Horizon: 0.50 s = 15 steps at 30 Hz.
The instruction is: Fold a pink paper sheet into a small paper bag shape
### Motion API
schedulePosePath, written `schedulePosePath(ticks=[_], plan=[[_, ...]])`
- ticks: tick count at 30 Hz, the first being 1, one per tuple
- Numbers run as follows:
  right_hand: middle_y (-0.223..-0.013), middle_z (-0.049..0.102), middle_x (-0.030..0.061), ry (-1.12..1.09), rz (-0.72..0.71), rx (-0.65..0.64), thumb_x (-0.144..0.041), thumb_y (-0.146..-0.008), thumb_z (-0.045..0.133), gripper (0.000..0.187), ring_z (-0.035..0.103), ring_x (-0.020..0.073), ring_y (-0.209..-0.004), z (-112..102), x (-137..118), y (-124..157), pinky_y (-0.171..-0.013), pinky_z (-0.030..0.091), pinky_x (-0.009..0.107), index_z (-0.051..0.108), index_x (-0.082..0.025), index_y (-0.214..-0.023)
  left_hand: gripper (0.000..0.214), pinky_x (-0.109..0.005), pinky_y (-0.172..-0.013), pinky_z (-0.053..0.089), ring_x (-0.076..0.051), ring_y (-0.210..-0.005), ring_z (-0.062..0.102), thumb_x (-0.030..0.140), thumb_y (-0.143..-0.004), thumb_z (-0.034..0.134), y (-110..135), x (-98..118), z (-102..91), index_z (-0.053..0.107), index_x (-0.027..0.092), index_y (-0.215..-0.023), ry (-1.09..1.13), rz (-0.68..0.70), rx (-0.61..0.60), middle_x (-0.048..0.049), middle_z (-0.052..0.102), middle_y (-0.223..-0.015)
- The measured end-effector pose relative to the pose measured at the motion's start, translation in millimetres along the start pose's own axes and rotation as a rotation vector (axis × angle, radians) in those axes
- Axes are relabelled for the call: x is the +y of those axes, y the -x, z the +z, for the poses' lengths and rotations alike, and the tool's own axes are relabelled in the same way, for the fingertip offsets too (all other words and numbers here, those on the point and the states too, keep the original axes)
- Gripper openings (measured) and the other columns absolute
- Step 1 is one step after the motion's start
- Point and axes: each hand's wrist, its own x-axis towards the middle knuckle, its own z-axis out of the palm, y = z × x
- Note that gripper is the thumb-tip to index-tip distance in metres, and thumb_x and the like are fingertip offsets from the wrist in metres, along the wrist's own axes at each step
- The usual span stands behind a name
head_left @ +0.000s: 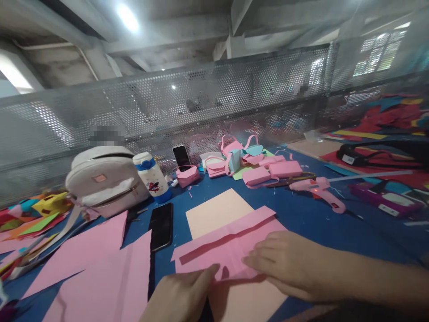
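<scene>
Got folded pink paper [231, 250] lying across peach sheet [217, 208], near side of blue table [318, 229].
Touching paper's near edge with left hand [182, 293], thumb out — can't tell if pinching, with fingers partly hidden. Resting right hand [284, 264] on right part of paper, fingers close together and slightly bent, gripping nothing. See black phone [161, 226] lying to the left, pink glue gun [320, 191] beyond right hand, small pink paper bags [256, 176] farther back — all on table.
</scene>
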Motion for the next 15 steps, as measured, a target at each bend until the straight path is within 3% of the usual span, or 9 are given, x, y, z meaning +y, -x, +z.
schedulePosePath(ticks=[2,5,8,11,15], plan=[[-0.09,0.073,0.0103,0.032,0.118,-0.013,-0.013,-0.086,0.046,0.046,0.069,0.0249,-0.079,-6.8,5.2,-5.5,-0.067,0.047,0.032,0.053,-0.017,-0.132,0.055,-0.023,-0.052,0.054,-0.021,-0.066,0.073,0.014,-0.088,0.042,-4.4,-5.3,-6.3,0.037,0.025,-0.142,0.041,-0.103,-0.003,-0.0026,0.076,-0.09],[-0.079,0.071,0.0064,0.046,0.311,0.019,-0.018,-0.092,0.044,0.037,0.067,0.0227,-0.066,-16.0,13.0,-16.6,-0.056,0.043,0.028,0.053,-0.019,-0.127,0.063,-0.026,-0.061,0.056,-0.021,-0.078,0.072,0.008,-0.087,0.039,-15.3,-9.2,-13.2,0.035,0.031,-0.145,-0.055,-0.148,0.077,-0.0066,0.069,-0.116],[-0.099,0.07,0.0095,0.071,0.287,0.086,-0.019,-0.09,0.05,0.033,0.067,0.0242,-0.085,-15.4,17.4,-28.6,-0.069,0.049,0.031,0.055,-0.018,-0.123,0.06,-0.041,-0.087,0.054,-0.028,-0.111,0.063,0.005,-0.084,0.042,-28.9,-8.3,-13.2,0.045,0.03,-0.139,-0.198,-0.028,0.166,-0.0106,0.054,-0.14],[-0.121,0.063,0.014,0.134,0.206,0.148,-0.012,-0.087,0.052,0.035,0.059,0.0282,-0.11,-0.3,19.5,-37.9,-0.088,0.049,0.041,0.059,-0.016,-0.121,0.063,-0.049,-0.103,0.044,-0.031,-0.133,0.045,0.003,-0.08,0.045,-39.9,-5.9,-1.8,0.045,0.023,-0.14,-0.199,0.067,0.146,-0.0118,0.039,-0.151],[-0.147,0.043,0.0164,0.037,0.108,0.163,-0.016,-0.094,0.043,0.048,0.037,0.0267,-0.138,26.5,21.7,-41.0,-0.113,0.033,0.046,0.045,-0.011,-0.141,0.062,-0.047,-0.109,0.04,-0.027,-0.137,0.04,0.009,-0.089,0.041,-42.7,-4.4,21.3,0.03,0.017,-0.149,-0.091,0.11,0.082,-0.0111,0.038,-0.151]])
